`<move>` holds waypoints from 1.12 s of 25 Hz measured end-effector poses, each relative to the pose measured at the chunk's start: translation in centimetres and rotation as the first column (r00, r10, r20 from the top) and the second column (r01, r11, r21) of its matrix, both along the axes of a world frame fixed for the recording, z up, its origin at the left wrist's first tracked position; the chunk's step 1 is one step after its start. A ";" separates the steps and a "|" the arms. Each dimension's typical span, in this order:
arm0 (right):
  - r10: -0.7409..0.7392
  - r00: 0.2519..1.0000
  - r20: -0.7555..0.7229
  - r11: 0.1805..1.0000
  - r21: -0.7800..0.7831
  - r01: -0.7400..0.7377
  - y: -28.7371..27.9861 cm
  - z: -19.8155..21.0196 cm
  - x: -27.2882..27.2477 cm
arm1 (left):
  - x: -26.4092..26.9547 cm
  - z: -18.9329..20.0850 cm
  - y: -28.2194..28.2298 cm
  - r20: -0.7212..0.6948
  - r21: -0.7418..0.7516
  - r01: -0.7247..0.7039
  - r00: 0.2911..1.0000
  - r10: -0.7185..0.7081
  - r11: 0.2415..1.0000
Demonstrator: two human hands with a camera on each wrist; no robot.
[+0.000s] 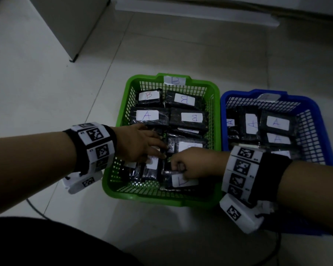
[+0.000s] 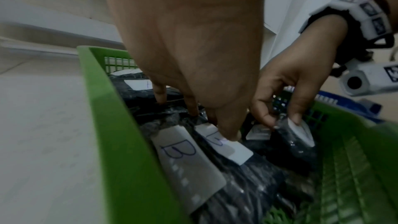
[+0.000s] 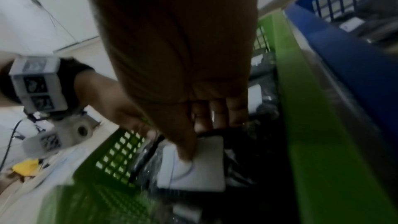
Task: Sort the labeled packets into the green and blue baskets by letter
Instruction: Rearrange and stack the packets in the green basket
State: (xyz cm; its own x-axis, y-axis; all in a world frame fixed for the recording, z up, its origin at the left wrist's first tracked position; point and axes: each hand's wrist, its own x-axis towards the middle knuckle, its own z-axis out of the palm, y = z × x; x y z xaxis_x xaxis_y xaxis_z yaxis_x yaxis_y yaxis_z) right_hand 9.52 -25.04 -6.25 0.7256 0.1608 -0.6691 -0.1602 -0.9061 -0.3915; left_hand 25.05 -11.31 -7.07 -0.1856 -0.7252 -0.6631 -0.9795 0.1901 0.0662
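Both hands are down in the green basket (image 1: 113,181), which sits on the tiled floor (image 1: 46,93) w/ the blue basket (image 1: 315,116) touching its right side. Green one has a paper tag marked B (image 1: 174,80) on its far rim; the blue one's tag (image 1: 267,97) I can't read.

My left hand (image 1: 140,144) reaches in from the left, fingers extended and pointing down among the black packets. In the left wrist view the thumb tip presses on the white label of a packet (image 2: 224,149) in the near-left part of the basket; not gripping anything as far as I can see. Just left of it another packet shows a B label (image 2: 183,152).

My right hand (image 1: 188,164) is curled round a packet (image 1: 183,182) at the near-right of the green basket; fingers on one face, thumb on its white label. The right wrist view shows the thumb pressed on that label (image 3: 204,163). The letter is partly covered, so can't tell which.

Farther back in the green basket: three packets marked B (image 1: 148,96) and one marked A (image 1: 146,115) in the left column. Blue basket holds several packets marked A (image 1: 276,122).
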 end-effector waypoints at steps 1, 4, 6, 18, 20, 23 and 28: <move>-0.067 0.998 0.009 0.997 0.024 0.067 -0.3 0.2 0.2 | 0.1 0.1 0.1 -0.035 -0.016 -0.019 0.999 0.018 1.000; -0.099 0.994 0.043 0.995 0.033 0.098 -0.7 0.3 0.5 | 0.5 0.2 0.4 -0.244 -0.174 -0.136 0.966 0.091 0.975; -0.122 0.977 0.177 0.988 -0.068 0.136 -1.0 0.2 0.8 | 0.6 -0.1 0.6 -0.339 -0.253 -0.203 0.935 0.110 0.946; -0.190 0.895 0.403 0.961 -0.109 0.253 -2.7 0.1 1.4 | -1.4 -1.1 -0.8 -0.387 -0.040 -0.128 0.917 0.102 0.991; -0.026 0.977 0.211 0.975 -0.210 0.071 -2.0 0.4 1.0 | -1.9 -0.8 -1.2 -0.369 -0.016 -0.138 0.921 0.123 0.990; 0.140 0.990 0.005 0.955 -0.263 -0.134 -0.9 0.7 0.2 | -3.0 -0.4 -2.4 -0.283 0.010 -0.067 0.957 0.067 0.998; 0.242 0.959 -0.147 0.939 -0.212 -0.270 -1.4 0.5 0.1 | -3.2 -1.0 -3.7 -0.265 0.126 -0.099 0.955 0.130 0.987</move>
State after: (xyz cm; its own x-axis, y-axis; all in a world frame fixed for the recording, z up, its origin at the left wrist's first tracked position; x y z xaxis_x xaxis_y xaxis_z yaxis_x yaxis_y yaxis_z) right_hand 9.64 -26.41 -5.77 0.5942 0.1641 -0.7874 0.0565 -0.9851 -0.1627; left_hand 21.83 -15.01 -8.09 -0.2897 -0.6775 -0.6760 -0.9363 0.0542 0.3469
